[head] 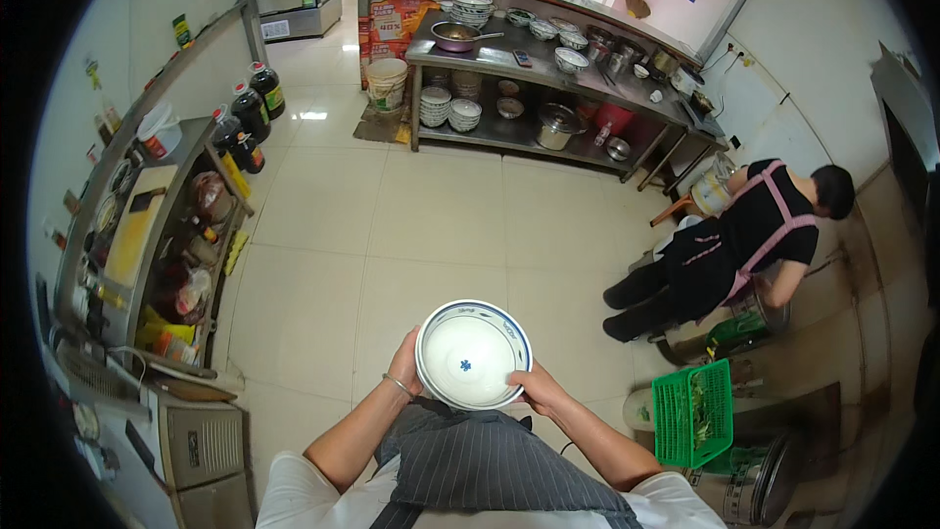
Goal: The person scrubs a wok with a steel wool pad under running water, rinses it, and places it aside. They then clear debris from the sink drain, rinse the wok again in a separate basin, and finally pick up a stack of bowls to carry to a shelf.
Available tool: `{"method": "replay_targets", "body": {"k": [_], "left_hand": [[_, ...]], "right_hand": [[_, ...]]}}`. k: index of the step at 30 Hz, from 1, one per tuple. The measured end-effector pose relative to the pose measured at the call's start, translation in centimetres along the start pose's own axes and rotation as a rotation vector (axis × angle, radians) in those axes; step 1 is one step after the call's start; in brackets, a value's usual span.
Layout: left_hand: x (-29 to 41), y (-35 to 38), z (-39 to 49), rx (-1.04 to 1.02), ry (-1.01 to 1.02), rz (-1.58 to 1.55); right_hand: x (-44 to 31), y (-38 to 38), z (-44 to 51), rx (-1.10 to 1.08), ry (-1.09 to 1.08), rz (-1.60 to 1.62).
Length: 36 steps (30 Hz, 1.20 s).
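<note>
Between my two hands is a large white bowl [470, 353] with a blue-patterned rim and a small blue mark at its centre. It looks like a stack, since more than one rim edge shows, but I cannot tell how many bowls there are. My left hand [406, 361] grips its left side, the fingers hidden beneath. On the right, my right hand [540, 386] has its thumb over the inner rim and its fingers under the bowl. The top bowl holds nothing. Just below it is my dark striped apron [499, 466].
Ahead stands a steel worktable [499, 59] with bowls, a frying pan [455, 35] and stacked bowls [435, 106] below. A co-worker [756, 228] bends over at the right, near a green basket [690, 411] of greens. Left is a counter with a cutting board [139, 224]; oil bottles [250, 114] stand on the floor.
</note>
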<state>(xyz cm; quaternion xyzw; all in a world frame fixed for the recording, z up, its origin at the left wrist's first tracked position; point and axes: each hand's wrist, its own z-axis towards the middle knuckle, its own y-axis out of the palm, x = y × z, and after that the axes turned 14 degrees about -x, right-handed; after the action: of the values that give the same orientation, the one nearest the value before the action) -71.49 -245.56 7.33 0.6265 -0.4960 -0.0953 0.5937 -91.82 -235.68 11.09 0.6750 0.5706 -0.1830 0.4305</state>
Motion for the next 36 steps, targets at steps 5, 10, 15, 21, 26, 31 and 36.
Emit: {"method": "replay_targets", "body": {"k": [5, 10, 15, 21, 26, 31, 36], "left_hand": [[5.9, 0.3, 11.3, 0.057, -0.102, 0.103], [10.5, 0.5, 22.0, 0.045, -0.116, 0.12], [14.2, -0.7, 31.6, 0.081, -0.052, 0.099], [18.1, -1.2, 41.5, 0.142, 0.026, 0.005], [19.8, -5.8, 50.3, 0.195, -0.01, -0.029], [22.3, -7.3, 58.1, 0.156, -0.13, -0.18], [23.1, -9.0, 65.7, 0.24, -0.173, -0.217]], "right_hand": [[-8.0, -3.9, 5.7, 0.125, -0.079, 0.181], [-13.1, -11.2, 14.5, 0.022, -0.066, 0.205], [-19.8, -18.4, 23.9, -0.034, 0.066, -0.007], [-28.7, -24.4, 33.1, -0.084, 0.079, -0.101], [-36.5, -27.8, 39.6, -0.128, 0.168, -0.206], [-37.8, -34.2, 46.6, -0.063, 0.122, -0.335], [-43.3, -37.3, 50.6, 0.002, 0.327, -0.07]]}}
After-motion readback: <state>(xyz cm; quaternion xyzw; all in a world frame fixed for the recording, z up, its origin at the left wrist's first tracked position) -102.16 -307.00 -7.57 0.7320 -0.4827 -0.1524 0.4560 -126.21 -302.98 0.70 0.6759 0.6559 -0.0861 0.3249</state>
